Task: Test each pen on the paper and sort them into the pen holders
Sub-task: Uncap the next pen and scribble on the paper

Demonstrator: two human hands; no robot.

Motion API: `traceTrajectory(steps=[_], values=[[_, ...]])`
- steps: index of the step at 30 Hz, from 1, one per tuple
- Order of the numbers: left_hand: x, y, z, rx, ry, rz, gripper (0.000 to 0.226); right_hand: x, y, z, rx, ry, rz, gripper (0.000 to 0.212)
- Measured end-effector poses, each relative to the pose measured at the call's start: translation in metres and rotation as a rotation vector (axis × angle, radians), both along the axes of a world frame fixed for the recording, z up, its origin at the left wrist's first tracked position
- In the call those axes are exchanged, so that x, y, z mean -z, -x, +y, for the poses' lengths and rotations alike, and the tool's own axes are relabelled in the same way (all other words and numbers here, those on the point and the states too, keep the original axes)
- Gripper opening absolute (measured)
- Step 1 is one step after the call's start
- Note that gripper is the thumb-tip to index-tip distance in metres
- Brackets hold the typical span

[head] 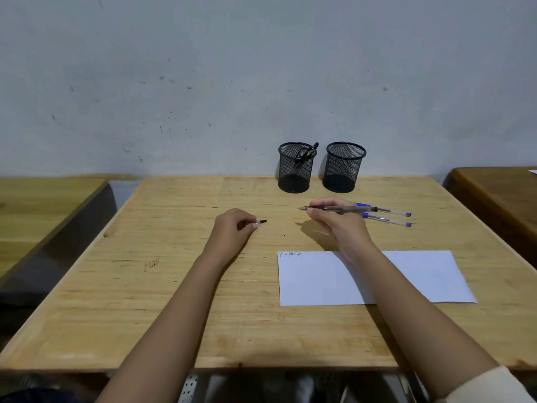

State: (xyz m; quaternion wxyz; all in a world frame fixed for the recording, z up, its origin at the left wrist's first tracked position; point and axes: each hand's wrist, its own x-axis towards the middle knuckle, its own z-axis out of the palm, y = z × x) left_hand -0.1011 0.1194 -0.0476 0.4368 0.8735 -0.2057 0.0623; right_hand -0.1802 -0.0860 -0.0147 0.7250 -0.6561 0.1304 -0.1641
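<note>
Cream sleeve (491, 386) on right arm (421, 309)

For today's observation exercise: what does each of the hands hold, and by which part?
The right hand pinches an uncapped pen on the barrel just behind its tip. The left hand pinches a pen cap by one end.

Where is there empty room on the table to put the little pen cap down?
Bare wood lies left of the left hand, out to the table edge, and along the near edge below the paper. It is crowded by the right hand, where two blue pens lie before the pen holders.
</note>
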Motion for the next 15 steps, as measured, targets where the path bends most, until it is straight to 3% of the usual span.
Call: traceTrajectory(steps=[4, 9, 15], values=[[-0.006, 0.007, -0.003, -0.028, 0.007, -0.006, 0.029, -0.01, 0.005, 0.002, 0.045, 0.004, -0.009, 0.013], [-0.024, 0.049, -0.014, 0.075, 0.031, -0.018, 0.025, -0.01, 0.016, 0.004, 0.018, -0.042, -0.033, 0.011], [-0.003, 0.081, -0.021, 0.345, -0.286, 0.041, 0.045, 0.001, 0.029, 0.008, 0.002, -0.042, -0.025, 0.001]])
